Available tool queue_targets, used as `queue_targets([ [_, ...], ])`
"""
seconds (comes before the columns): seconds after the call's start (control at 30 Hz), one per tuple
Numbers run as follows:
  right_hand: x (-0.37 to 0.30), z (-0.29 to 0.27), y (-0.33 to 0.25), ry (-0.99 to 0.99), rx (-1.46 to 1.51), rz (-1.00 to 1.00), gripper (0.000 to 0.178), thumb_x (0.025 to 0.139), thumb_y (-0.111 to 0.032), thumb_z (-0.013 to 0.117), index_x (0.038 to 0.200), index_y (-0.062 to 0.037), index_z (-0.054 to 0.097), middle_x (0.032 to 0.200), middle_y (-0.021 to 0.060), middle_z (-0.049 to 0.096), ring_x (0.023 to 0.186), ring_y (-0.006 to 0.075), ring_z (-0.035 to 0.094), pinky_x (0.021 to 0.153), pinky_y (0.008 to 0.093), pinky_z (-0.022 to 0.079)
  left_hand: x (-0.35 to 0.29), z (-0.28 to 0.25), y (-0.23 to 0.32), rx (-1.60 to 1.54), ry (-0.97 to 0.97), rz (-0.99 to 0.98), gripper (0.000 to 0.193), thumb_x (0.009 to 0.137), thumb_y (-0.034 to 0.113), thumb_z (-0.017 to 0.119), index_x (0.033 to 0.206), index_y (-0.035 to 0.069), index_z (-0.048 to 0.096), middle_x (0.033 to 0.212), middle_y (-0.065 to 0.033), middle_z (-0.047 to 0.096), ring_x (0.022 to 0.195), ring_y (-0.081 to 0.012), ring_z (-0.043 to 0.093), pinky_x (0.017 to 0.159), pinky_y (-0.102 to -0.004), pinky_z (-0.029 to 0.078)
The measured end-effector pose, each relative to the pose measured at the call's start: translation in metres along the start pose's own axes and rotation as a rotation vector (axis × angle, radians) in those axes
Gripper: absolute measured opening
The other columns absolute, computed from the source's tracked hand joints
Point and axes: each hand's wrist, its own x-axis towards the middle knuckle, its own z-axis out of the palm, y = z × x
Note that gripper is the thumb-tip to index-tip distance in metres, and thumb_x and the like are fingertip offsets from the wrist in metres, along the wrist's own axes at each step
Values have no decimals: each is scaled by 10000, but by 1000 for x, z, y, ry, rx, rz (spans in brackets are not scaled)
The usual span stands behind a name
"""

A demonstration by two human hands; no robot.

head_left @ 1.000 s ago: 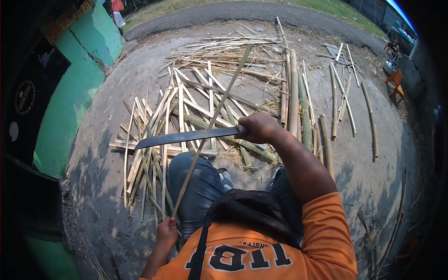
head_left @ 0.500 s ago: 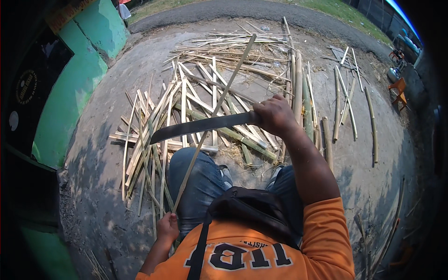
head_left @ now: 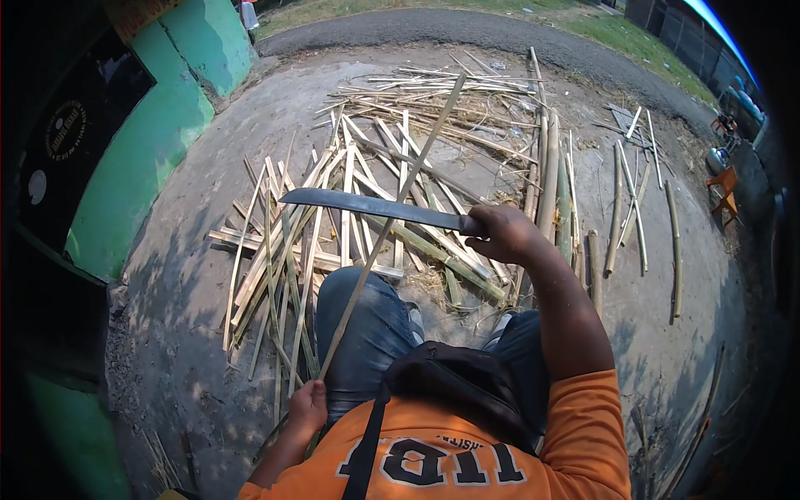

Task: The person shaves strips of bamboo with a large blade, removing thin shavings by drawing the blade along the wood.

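Note:
My right hand (head_left: 507, 232) is closed round the handle of a machete (head_left: 354, 202). Its long dark blade points left over my knees, with the tip a little higher than the handle. A long thin bamboo strip (head_left: 352, 304) slants up and away from my left hand (head_left: 308, 405), which pinches its lower end beside my left thigh. In this view the blade and the strip cross at about the blade's middle; whether they touch I cannot tell. Below and beyond them lies a heap of split bamboo strips (head_left: 271, 250), with a thicker green bamboo piece (head_left: 446, 258) among them.
More thin strips (head_left: 417, 92) lie farther off, near the road (head_left: 400, 32). Bamboo poles (head_left: 549, 179) lie to the right of the heap, with several separate sticks (head_left: 673, 250) beyond. A green wall (head_left: 142, 183) stands left, an orange chair (head_left: 723, 196) far right.
The machete has turned: its tip has risen from below the handle to above it, and my right hand has come slightly lower. My left hand keeps its hold on the strip. The view has shifted slightly.

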Motion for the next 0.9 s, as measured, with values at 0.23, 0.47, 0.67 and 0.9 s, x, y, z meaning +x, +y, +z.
queue_targets([
  [0.23, -7, -23, 11, 113, -252, -113, 228, 751, -317, 830, 893, -163, 741, 731, 66, 699, 719, 326, 694, 697, 430, 477, -3, -13, 7, 60, -13, 3, 732, 1056, 672, 377, 833, 2, 572, 710, -269, 605, 786, -551, 617, 653, -559, 471],
  [0.47, 5, -17, -18, -137, -259, 111, 193, 818, -338, 756, 881, -157, 743, 832, 116, 739, 832, 346, 736, 770, 494, 581, 0, -6, 6, 70, 10, 41, 725, 1052, 676, 384, 844, 10, 580, 719, -267, 610, 781, -542, 628, 658, -559, 475],
  [0.67, 10, -18, -5, -191, -323, 217, 206, 870, -364, 717, 862, -163, 760, 850, 147, 734, 843, 365, 724, 761, 494, 573, 6, -18, 2, 92, 3, 48, 723, 1052, 675, 388, 823, 10, 558, 708, -269, 592, 764, -539, 618, 643, -552, 462],
  [0.9, 5, -4, 4, -124, -193, 318, 205, 873, -352, 701, 910, -160, 761, 862, 142, 745, 847, 374, 727, 783, 497, 577, 9, -18, 2, 112, -11, 83, 725, 1052, 674, 388, 793, 12, 534, 684, -268, 570, 734, -541, 599, 624, -558, 440],
])
